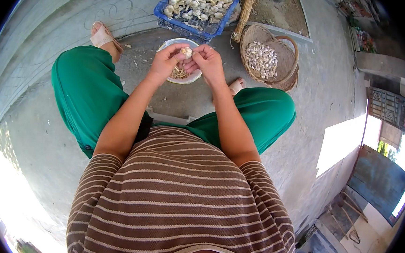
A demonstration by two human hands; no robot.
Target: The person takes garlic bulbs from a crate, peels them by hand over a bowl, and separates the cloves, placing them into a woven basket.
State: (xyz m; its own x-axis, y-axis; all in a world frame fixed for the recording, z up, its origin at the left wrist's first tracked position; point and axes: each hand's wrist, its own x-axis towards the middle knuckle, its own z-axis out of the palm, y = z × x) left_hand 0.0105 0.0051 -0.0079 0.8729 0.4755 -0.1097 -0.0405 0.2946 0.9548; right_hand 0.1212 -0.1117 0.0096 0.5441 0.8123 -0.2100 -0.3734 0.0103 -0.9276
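Note:
A whitish garlic bulb (186, 52) is between my two hands, above a white bowl (187, 80) with scraps and peelings in it. My left hand (166, 64) grips the bulb from the left with its fingers closed. From the right, the thumb and fingertips of my right hand (207, 65) pinch at the bulb's side. Behind the bowl stands a blue crate (211, 33) full of garlic bulbs. To the right, a wicker basket (288, 62) with a handle holds a heap of loose cloves.
A straw bundle (246, 12), perhaps a broom, lies between crate and basket. My knees in green trousers (85, 90) flank the bowl, and my sandalled feet (104, 38) rest on the concrete floor. A metal door (378, 179) stands far right.

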